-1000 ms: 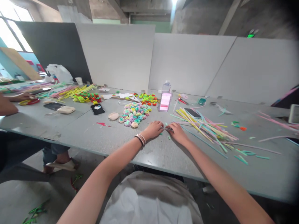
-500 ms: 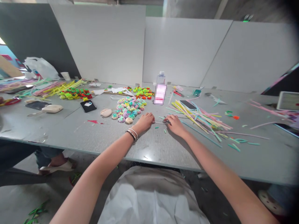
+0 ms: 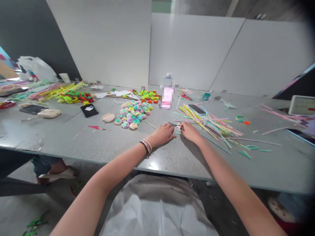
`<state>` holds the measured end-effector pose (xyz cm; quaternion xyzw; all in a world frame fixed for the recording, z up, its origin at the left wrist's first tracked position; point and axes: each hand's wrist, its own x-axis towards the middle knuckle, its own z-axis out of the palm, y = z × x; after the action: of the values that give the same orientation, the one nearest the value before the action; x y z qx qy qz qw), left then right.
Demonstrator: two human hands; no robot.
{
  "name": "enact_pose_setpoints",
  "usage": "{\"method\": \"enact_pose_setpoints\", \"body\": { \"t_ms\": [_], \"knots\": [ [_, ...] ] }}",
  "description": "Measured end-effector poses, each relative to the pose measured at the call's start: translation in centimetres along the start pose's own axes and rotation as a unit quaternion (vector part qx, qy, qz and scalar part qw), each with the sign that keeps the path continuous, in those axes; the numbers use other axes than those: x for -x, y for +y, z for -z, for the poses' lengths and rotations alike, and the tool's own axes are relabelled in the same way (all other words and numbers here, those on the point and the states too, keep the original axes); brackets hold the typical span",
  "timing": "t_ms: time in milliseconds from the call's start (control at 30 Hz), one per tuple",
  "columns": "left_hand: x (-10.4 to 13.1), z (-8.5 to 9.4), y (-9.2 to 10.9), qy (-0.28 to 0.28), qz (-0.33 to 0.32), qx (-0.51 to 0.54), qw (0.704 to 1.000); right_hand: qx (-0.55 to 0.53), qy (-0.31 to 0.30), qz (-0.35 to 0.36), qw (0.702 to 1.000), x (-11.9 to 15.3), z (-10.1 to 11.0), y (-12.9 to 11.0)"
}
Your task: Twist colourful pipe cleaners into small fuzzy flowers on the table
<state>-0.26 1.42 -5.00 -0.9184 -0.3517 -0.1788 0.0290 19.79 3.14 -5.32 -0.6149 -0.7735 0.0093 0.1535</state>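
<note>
My right hand (image 3: 190, 131) is closed round the handles of small scissors (image 3: 177, 125), whose blades point left toward my left hand. Just left of them, my left hand (image 3: 164, 133) is low over the table, fingers curled; what it may hold is too small to make out. A thin pale strip (image 3: 150, 124) lies on the table beyond my left hand. Beside the hands on the left is a pile of pastel fuzzy pieces (image 3: 134, 113). To the right lies a bundle of coloured fuzzy stems (image 3: 211, 123).
A bottle (image 3: 168, 93) stands behind the hands. Phones (image 3: 89, 110) lie left and right. Red and green fuzzy pieces (image 3: 75, 97), a white plastic bag (image 3: 36, 68) and a paper cup (image 3: 65, 77) are at the left. The table's front edge (image 3: 157, 170) is near my body.
My left hand has moved right and slightly nearer my body. My right hand has shifted a little right, and the scissors now show between the hands. The view has tilted slightly.
</note>
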Motion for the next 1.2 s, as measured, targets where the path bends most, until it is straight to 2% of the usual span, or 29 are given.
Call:
{"method": "enact_pose_setpoints", "body": {
  "t_ms": [133,267,400,567,700,800,867,1000,1067,1200],
  "knots": [
    [0.5,0.5,-0.2,-0.01,-0.033,0.022,0.999,-0.005,0.004,0.005,1.0,-0.1,0.4,-0.4],
    [0.9,1.7,-1.5,-0.031,-0.073,0.047,0.996,-0.004,0.053,0.002,0.999,-0.2,0.3,-0.2],
    [1.2,2.8,-2.7,-0.058,-0.101,0.007,0.993,0.002,0.06,0.013,0.998,-0.2,0.0,-0.2],
    [1.3,2.9,-2.7,-0.07,-0.065,-0.004,0.995,-0.007,0.006,0.069,0.998,-0.1,0.7,-0.6],
    [1.3,2.9,-2.2,-0.072,-0.003,0.011,0.997,-0.025,-0.017,0.074,0.997,0.3,1.7,-0.5],
    [1.3,3.3,-2.3,-0.045,0.032,0.021,0.998,-0.015,-0.018,0.05,0.998,0.5,1.8,0.1],
    [1.3,3.7,-2.6,-0.036,0.024,0.038,0.998,0.011,0.003,0.016,1.0,0.4,1.6,0.5],
    [1.5,4.3,-3.2,-0.066,-0.031,0.075,0.995,0.057,0.127,-0.023,0.99,-0.3,0.6,0.6],
    [1.5,4.3,-3.3,-0.078,-0.055,0.083,0.992,0.048,0.146,0.015,0.988,-0.8,0.0,0.0],
    [1.3,3.7,-3.2,-0.086,-0.088,0.088,0.989,0.013,0.057,0.175,0.983,-1.5,-1.3,-1.3]
  ]
}}
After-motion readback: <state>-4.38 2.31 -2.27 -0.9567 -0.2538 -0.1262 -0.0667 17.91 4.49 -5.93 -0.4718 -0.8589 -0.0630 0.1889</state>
